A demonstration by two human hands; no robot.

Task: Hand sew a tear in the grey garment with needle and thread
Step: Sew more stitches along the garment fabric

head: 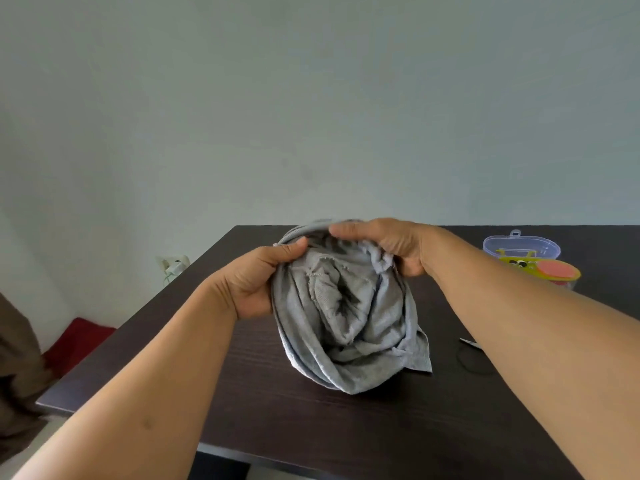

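A bunched grey garment hangs between my hands above the dark table, its lower folds resting on the wood. My left hand grips its left edge, thumb on top. My right hand grips the upper right edge, fingers curled over the fabric. A frayed tear shows near the top of the folds. A scrap of black thread with a small pale piece lies on the table by my right forearm. I cannot make out a needle.
A clear plastic sewing box with yellow and orange items in front of it stands at the back right. The table's left edge drops to a red cushion on the floor. A wall socket with a plug sits behind the left edge.
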